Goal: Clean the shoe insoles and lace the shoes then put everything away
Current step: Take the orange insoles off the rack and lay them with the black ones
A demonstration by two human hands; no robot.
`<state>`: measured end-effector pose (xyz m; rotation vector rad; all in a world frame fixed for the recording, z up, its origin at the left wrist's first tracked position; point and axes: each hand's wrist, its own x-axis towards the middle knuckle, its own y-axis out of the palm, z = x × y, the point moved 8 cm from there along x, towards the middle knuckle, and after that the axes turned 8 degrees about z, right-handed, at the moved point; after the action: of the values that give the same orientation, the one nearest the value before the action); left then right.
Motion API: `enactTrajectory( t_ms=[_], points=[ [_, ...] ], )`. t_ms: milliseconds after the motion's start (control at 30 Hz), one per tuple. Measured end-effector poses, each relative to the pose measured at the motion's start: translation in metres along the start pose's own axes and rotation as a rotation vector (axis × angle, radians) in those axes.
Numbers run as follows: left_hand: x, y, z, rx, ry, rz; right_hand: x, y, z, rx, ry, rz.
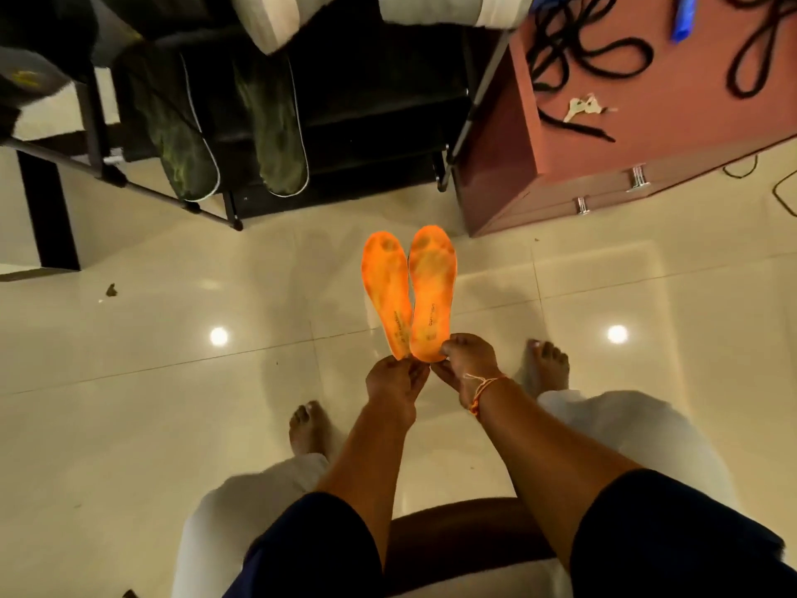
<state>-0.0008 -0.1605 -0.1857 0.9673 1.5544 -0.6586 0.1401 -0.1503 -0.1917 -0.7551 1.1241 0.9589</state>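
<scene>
From the head view, your left hand (394, 384) and right hand (468, 360) each pinch the heel end of 1 of the 2 orange insoles (409, 291), held side by side in the air above the tiled floor (129, 338). Their long axes run away from you, toes pointing toward the shoe rack (103, 135). They look light, thin and floppy, so grip nearer the arch if you need them steady. The black laces (573, 49) lie on the bench (690, 101).

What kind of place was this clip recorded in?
Most likely a home, near a shoe-storage corner: glossy tiled floor, a black shoe rack, and a reddish cabinet with loose laces on top. The person sits barefoot holding two orange insoles.
</scene>
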Motion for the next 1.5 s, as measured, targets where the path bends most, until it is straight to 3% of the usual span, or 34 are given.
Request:
enactTrajectory(
  t_ms=[500,667,933,1000,1100,1267,1400,1500],
  points=[
    [0.158,-0.046,0.097,0.141,-0.051,-0.064,0.162,-0.07,-0.105,-0.009,0.017,-0.098],
    [0.188,-0.069,0.121,0.237,-0.077,-0.083,0.196,-0.08,-0.133,-0.132,-0.015,-0.095],
    [0.195,-0.075,0.112,0.421,-0.095,-0.125,0.194,-0.071,-0.107,-0.527,-0.038,-0.151],
    [0.189,-0.069,0.09,0.374,-0.039,-0.103,0.181,-0.056,-0.081,-0.626,-0.106,-0.155],
    [0.171,-0.053,0.028,0.17,0.148,-0.054,0.167,-0.02,-0.036,-0.474,-0.258,-0.103],
    [0.105,-0.027,-0.119,-0.128,0.469,0.092,0.107,0.082,0.067,-0.016,-0.489,0.254],
    [0.041,-0.026,-0.229,-0.235,0.723,0.133,0.035,0.159,0.142,0.035,-0.578,0.467],
    [0.012,-0.037,-0.287,-0.258,0.806,0.095,-0.001,0.2,0.177,0.028,-0.587,0.518]
  ],
)
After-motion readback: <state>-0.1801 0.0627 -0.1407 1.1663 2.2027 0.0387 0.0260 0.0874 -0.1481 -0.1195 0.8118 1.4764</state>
